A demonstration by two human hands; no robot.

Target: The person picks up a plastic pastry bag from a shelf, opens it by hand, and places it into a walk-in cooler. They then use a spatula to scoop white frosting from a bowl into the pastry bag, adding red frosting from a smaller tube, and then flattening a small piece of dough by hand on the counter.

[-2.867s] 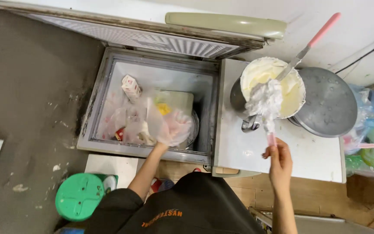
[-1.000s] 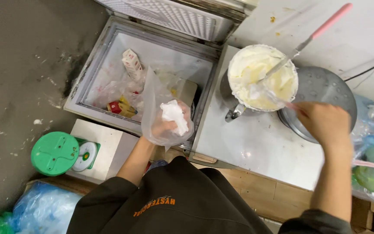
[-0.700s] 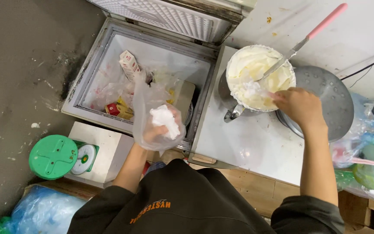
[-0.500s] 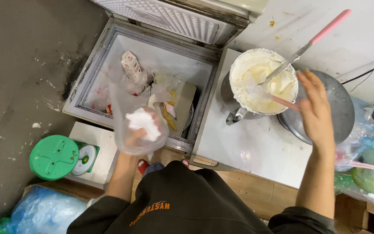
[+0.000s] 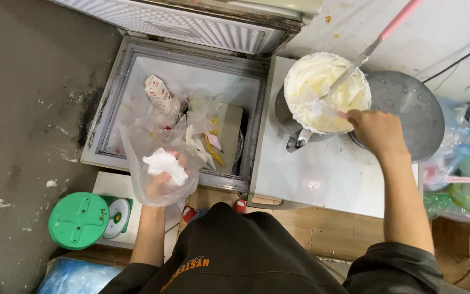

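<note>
My left hand (image 5: 165, 175) is inside a clear plastic bag (image 5: 141, 149), cupping a white lump of cream (image 5: 163, 164) over the front rim of the open chest freezer (image 5: 110, 106). My right hand (image 5: 375, 130) grips a small scoop whose blade is buried in the white cream of a metal pot (image 5: 326, 87) on the closed white freezer lid (image 5: 322, 174). A pink-handled spatula (image 5: 379, 38) leans in the pot.
Inside the freezer lie a small carton (image 5: 158, 92), bags and a tray (image 5: 229, 130). A round metal lid (image 5: 406, 111) sits behind the pot. A green scale (image 5: 80, 220) stands on the floor at the left. Plastic bags (image 5: 466, 174) crowd the right edge.
My left hand with the bag and cream lump has drifted left over the freezer front. My right hand came back from the metal lid to the pot's rim.
</note>
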